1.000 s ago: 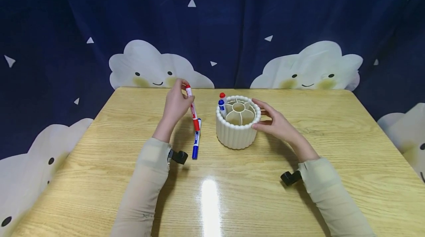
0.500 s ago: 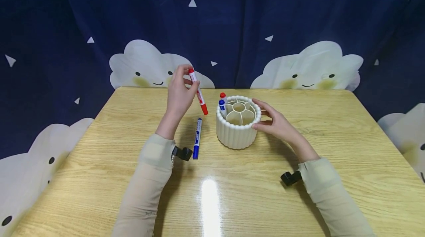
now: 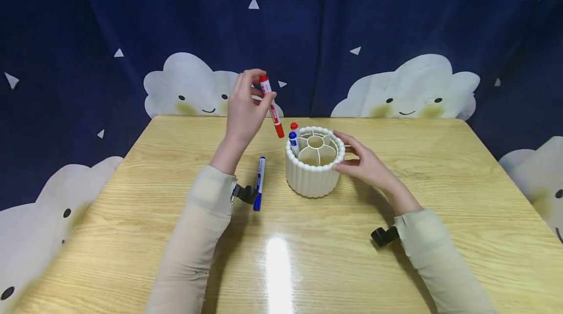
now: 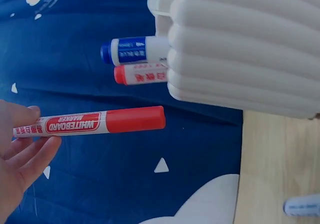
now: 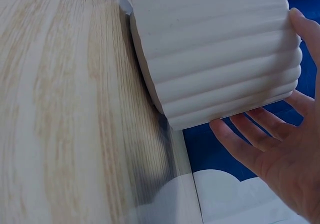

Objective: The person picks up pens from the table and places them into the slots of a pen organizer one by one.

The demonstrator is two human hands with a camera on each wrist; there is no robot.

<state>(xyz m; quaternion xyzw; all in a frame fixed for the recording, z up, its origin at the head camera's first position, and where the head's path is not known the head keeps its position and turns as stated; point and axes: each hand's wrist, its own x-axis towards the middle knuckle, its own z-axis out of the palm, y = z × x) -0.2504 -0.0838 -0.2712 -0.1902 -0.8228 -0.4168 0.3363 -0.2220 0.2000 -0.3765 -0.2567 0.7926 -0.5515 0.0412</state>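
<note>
My left hand (image 3: 245,111) pinches a red whiteboard marker (image 3: 274,113) near its upper end, tilted with the red cap downward. That cap hangs left of a white ribbed pen holder (image 3: 311,181), just above rim height. Inside the holder's left side stand a blue marker (image 4: 132,50) and another red marker (image 4: 145,74), caps sticking out over the rim. With thumb and fingers spread round the holder's right side, my right hand (image 3: 371,165) steadies it; in the right wrist view its fingertips (image 5: 218,125) touch the ribbed wall. The holder stands upright, its other compartments showing through the top.
A second blue marker (image 3: 260,182) lies on the wooden table (image 3: 343,265), left of the holder and partly behind the black left wrist camera (image 3: 246,193). A dark blue curtain (image 3: 299,30) with clouds hangs at the table's back edge.
My left hand has lifted the red marker up off the blue one and carried it rightward towards the holder. The right hand and the holder have stayed in place.
</note>
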